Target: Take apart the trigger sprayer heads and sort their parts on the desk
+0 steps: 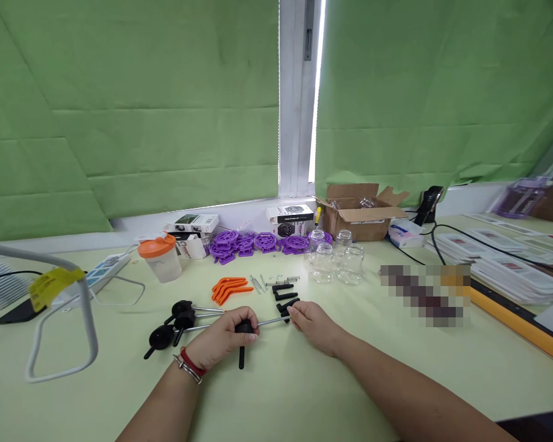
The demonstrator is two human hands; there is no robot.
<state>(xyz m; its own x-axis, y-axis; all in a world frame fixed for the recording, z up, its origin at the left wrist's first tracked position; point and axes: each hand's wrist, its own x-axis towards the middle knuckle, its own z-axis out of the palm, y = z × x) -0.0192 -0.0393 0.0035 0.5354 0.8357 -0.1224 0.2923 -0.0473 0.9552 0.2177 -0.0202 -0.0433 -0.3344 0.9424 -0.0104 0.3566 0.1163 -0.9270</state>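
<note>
My left hand [225,334] is closed around a round black plastic part [244,328] with a short handle pointing down. A thin metal rod [271,321] runs from that part toward the right. At the rod's far end, the fingers of my right hand [311,328] are pinched together; anything small between them is hidden. Just behind the right fingertips lie several small black pieces [283,295]. Left of my left hand, several similar black parts with rods [162,337] rest on the table. Orange levers [230,288], metal pins [257,283] and springs [283,281] lie farther back.
Purple plastic wheels [265,242], glass jars [322,264] and an open cardboard box [364,218] line the back. An orange-lidded cup [160,258] stands at left, near a grey metal frame [92,331]. Stacked white cards [498,270] and a yellow-black bar [516,316] are at right.
</note>
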